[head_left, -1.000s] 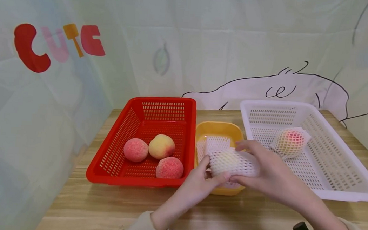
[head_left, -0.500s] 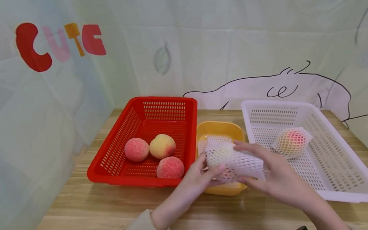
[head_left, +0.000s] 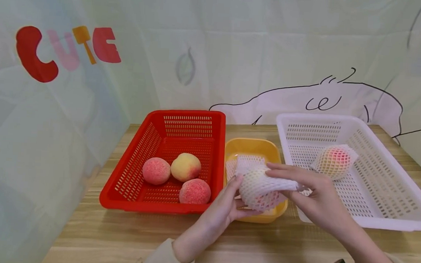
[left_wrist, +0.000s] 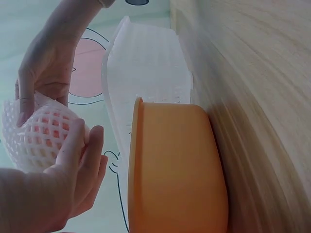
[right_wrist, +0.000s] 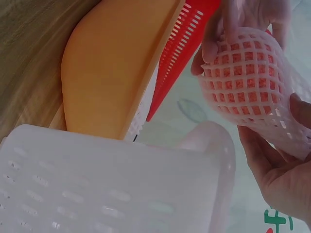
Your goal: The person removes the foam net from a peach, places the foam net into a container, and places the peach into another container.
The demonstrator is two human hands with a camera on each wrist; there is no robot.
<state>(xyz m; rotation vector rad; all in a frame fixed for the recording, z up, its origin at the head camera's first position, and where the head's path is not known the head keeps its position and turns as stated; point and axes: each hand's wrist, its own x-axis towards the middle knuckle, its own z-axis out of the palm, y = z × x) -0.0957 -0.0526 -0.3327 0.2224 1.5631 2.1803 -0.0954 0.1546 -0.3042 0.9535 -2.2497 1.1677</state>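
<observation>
Over the front of the yellow bin (head_left: pixel 260 144), my left hand (head_left: pixel 216 212) grips a peach wrapped in a white foam net (head_left: pixel 259 191). My right hand (head_left: pixel 315 190) pinches the net's gathered loose end on the right side. Red peach skin shows through the mesh of the net-wrapped peach (right_wrist: pixel 245 77) in the right wrist view. In the left wrist view, the fingers of my left hand (left_wrist: pixel 73 170) curl round its side, while my right hand (left_wrist: pixel 51 63) reaches in from above. More foam nets (head_left: pixel 250 161) lie in the bin.
To the left, a red basket (head_left: pixel 117 198) holds a pink peach (head_left: pixel 156 171), a yellow peach (head_left: pixel 185 167) and another pink peach (head_left: pixel 195 191). A white basket (head_left: pixel 391 187) on the right contains a netted peach (head_left: pixel 335 161). Everything stands on a wooden table (head_left: pixel 124 239).
The net's right end was spread wide and is now drawn together in the right hand. The wrapped peach has turned and dropped slightly, with more pink showing underneath.
</observation>
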